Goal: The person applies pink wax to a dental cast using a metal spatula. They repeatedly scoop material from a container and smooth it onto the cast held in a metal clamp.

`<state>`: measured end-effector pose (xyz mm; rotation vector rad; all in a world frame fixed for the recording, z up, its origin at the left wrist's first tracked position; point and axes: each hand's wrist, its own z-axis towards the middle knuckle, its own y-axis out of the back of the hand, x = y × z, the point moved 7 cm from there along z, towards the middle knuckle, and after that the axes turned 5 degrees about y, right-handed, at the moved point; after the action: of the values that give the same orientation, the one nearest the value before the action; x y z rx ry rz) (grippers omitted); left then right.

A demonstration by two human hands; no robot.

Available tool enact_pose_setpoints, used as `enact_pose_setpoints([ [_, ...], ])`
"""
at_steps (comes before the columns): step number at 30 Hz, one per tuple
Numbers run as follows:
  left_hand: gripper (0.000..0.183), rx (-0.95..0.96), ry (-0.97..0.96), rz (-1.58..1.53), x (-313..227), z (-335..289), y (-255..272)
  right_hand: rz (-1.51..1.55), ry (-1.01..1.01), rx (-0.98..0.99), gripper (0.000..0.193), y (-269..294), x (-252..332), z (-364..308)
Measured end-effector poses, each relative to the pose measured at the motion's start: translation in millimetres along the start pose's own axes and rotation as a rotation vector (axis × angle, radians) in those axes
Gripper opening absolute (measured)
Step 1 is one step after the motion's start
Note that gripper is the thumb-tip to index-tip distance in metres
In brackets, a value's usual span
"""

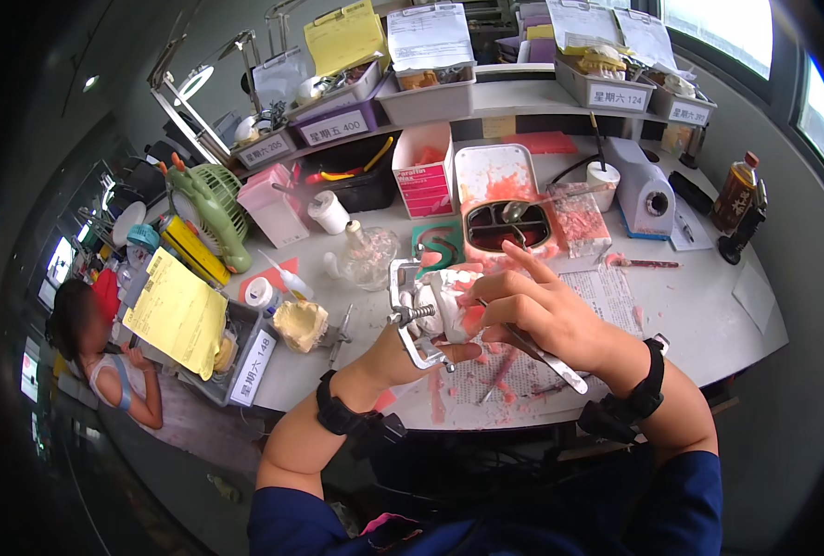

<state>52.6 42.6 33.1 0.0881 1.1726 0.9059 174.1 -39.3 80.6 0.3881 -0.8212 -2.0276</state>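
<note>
Head view: articulator w/ cast (428, 313) in left hand (431, 347), right hand (532, 310) atop.

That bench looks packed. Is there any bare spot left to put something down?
Yes: the right end of the bench, between the white machine, the brown bottle and the front edge. The left side is crowded with the green fan, yellow papers and trays.

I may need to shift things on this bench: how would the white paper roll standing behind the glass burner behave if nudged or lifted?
The white paper roll looks light for its size, being wound paper. It stands upright on one flat end, so a gentle push would likely slide it; a harder one could tip it and let it roll toward the green fan. It seems soft, not fragile.
</note>
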Motion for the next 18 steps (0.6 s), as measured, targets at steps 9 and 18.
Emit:
enact_pose_setpoints([
  [9,0.111,-0.067,0.179,-0.782,10,-8,-3,-0.287,-0.621,-0.541,0.012,91,-78,-42],
  [18,0.104,-0.151,0.153,-0.933,12,-4,1,-0.8,-1.088,-0.477,0.022,159,-165,-168],
])
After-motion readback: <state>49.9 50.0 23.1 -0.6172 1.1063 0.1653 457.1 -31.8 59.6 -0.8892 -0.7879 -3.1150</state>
